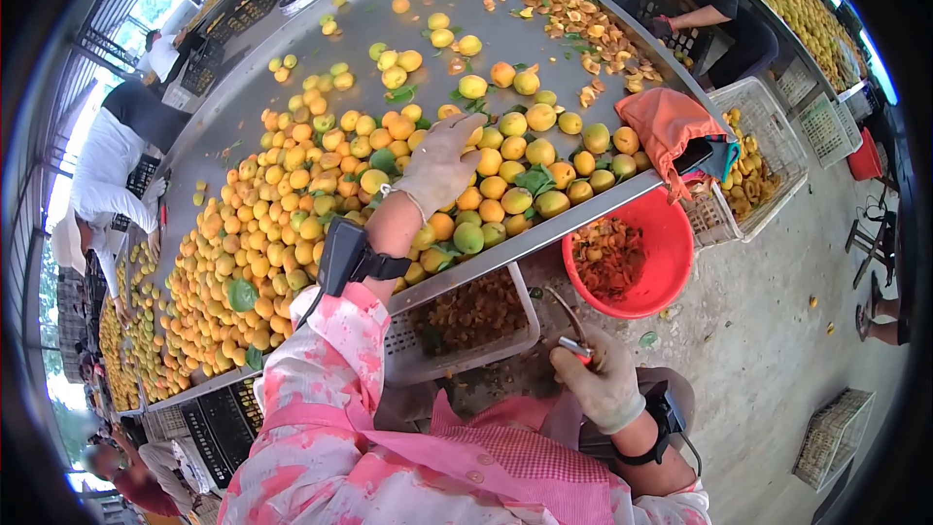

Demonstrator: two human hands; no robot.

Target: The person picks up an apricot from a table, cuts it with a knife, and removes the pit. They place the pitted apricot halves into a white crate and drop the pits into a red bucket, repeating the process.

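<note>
My left hand (439,167), in a pale glove, reaches onto a large pile of yellow-orange apricots (282,204) on the metal table. Its thumb and fingers are apart, touching fruit beside green leaves. My right hand (604,379), also gloved, is closed around the handle of a small curved knife (573,326), low in front of my lap. The blade points up toward the table edge. Near that hand stands a red bucket (671,287) with cut fruit pieces inside. A white crate (525,331) with more pieces sits under the table edge.
An orange cloth bag (666,126) lies at the table's right corner. Beyond it stands a white crate (777,126) with fruit pieces. Halved fruit (593,24) lies at the table's far side. Other people work around the table. Another crate (834,437) rests on the floor at right.
</note>
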